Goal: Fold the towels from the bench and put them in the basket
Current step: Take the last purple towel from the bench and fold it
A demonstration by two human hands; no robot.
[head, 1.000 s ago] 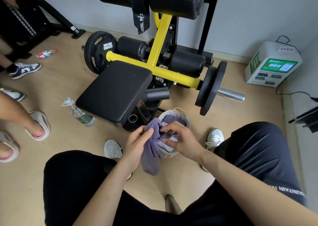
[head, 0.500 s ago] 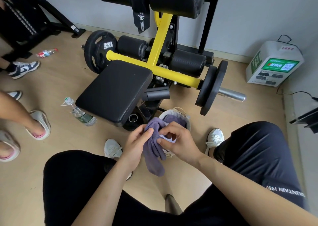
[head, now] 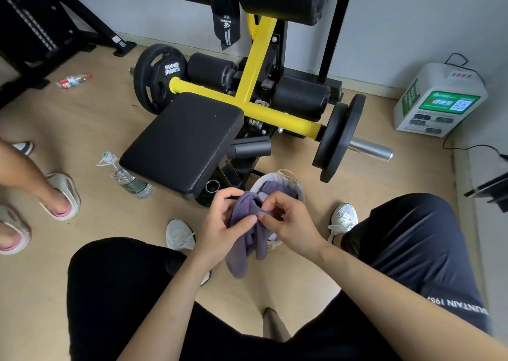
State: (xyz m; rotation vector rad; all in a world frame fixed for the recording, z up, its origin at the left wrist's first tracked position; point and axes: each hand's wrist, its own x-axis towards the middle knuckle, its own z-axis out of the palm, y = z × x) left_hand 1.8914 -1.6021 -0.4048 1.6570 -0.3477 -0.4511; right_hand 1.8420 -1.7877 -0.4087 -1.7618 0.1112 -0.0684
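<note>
Towel (head: 245, 246), purple, limp and evidently light, hung bunched over the basket (head: 301, 193), at four o'clock from the bench (head: 181, 143). Left hand (head: 220, 224) and right hand (head: 290, 223) each pinched its top hem, thumb against forefinger. Cloth this soft would probably sag unless held at the corners.

Left hand (head: 220, 224), right hand (head: 288, 223): curled, thumb-to-thumb

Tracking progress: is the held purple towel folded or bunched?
Bunched: the purple towel hangs crumpled, pinched by the left hand and right hand over the basket.
</note>
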